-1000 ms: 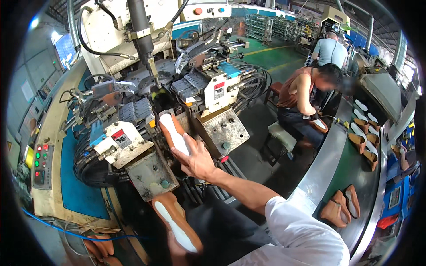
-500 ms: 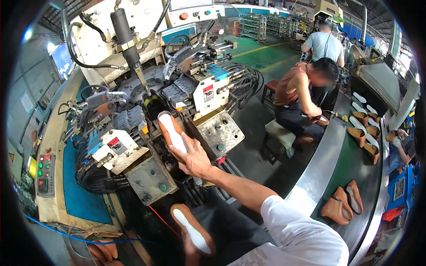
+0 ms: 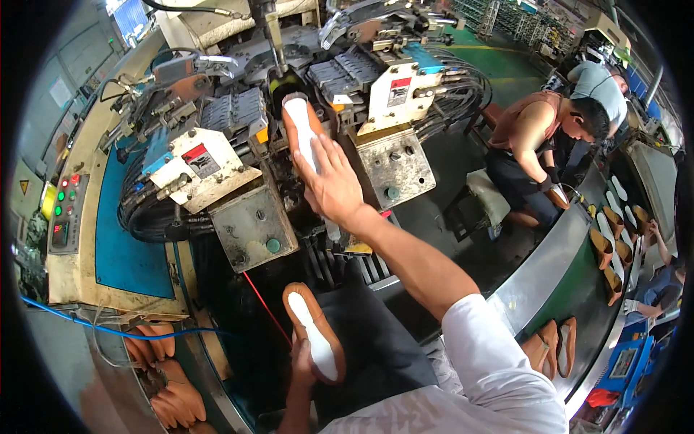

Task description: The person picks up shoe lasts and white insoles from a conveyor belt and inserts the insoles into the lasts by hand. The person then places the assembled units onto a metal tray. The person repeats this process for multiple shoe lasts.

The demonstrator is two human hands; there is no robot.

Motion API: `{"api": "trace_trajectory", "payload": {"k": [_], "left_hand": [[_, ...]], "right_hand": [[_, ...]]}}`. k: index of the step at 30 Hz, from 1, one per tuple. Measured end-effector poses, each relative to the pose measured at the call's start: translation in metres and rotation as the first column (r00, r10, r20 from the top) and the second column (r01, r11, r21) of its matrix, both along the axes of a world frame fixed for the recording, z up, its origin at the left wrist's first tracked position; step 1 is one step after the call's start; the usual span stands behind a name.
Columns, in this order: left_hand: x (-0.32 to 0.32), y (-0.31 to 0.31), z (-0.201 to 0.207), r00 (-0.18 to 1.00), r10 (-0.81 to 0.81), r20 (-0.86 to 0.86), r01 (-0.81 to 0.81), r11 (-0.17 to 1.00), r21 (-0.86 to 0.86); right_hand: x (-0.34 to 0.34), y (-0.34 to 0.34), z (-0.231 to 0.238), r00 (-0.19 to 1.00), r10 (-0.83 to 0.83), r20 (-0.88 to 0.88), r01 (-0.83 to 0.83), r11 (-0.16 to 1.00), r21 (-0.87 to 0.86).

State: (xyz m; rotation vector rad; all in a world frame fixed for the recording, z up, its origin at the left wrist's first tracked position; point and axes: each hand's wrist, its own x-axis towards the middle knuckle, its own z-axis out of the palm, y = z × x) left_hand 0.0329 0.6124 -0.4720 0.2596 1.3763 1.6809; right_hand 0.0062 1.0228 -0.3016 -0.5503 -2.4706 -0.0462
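Observation:
A brown shoe upper with a white insole (image 3: 301,129) lies bottom up in the middle of the machine, its far end under the upright metal rod (image 3: 275,45). My right hand (image 3: 334,182) is over its near part, gripping it with the fingers along the insole; that near end is hidden. Low in front of my dark trousers, my left hand (image 3: 301,359) holds a second brown shoe upper (image 3: 334,347), its white insole also facing up. The fingers of that hand are partly hidden behind the shoe.
Metal control boxes (image 3: 254,230) flank the shoe in the machine. Brown uppers (image 3: 176,396) are piled at lower left. At right runs a green conveyor (image 3: 560,293) carrying several shoes. A seated co-worker (image 3: 531,148) bends over a shoe beside it. A blue hose (image 3: 101,325) crosses at left.
The view has tipped down, so the machine sits higher and more of the lower-left pile shows. My right hand stays on the shoe in the machine; my left still holds the other.

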Motion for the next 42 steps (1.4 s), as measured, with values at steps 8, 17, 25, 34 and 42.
{"api": "trace_trajectory", "payload": {"k": [8,17,25,34,42], "left_hand": [[-0.007,0.013,0.024,0.992,-0.015,0.129,0.020,0.999,-0.039],[-0.020,0.018,0.009,0.949,-0.109,0.297,0.133,0.989,-0.064],[0.002,0.010,0.016,0.937,-0.012,0.349,-0.009,0.998,0.059],[-0.001,0.006,0.087,0.977,-0.042,0.210,-0.024,0.952,0.304],[0.032,-0.053,0.100,0.902,0.094,-0.422,-0.059,0.994,0.095]], "right_hand": [[-0.072,0.079,0.013,0.997,-0.077,0.031,0.071,0.987,0.146],[-0.089,0.073,0.039,0.994,-0.106,0.025,0.102,0.984,0.145],[-0.107,0.066,0.059,0.993,-0.117,0.033,0.110,0.980,0.166],[0.043,-0.086,-0.025,0.939,0.157,-0.307,-0.318,0.739,-0.594],[0.117,-0.289,-0.092,0.927,-0.099,-0.362,-0.365,-0.459,-0.810]]}}
